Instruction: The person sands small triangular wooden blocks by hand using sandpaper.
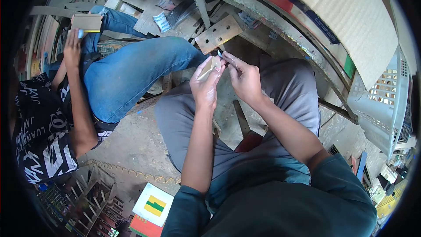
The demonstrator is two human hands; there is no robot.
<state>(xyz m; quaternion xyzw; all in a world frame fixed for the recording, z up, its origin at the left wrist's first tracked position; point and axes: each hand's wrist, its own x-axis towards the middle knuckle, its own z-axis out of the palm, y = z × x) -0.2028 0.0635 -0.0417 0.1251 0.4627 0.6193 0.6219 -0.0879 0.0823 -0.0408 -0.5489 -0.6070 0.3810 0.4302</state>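
Note:
Between my thighs, my left hand (205,85) is closed around a small beige wooden piece (209,67), tilted upward. White, powdery smears mark its fingers and palm. Close beside it, my right hand (246,80) pinches a thin dark tool (230,59) with a pale tip at the piece's upper edge. Its exact kind is too small to make out. Just beyond my hands is a wooden board with dark round holes (218,34).
To the left sits another person in blue jeans (136,68), whose hand (73,46) supports a tan box-like piece (87,23). A worn metal frame (263,11) crosses ahead. At right stand cardboard (346,22) and a white plastic basket (380,101).

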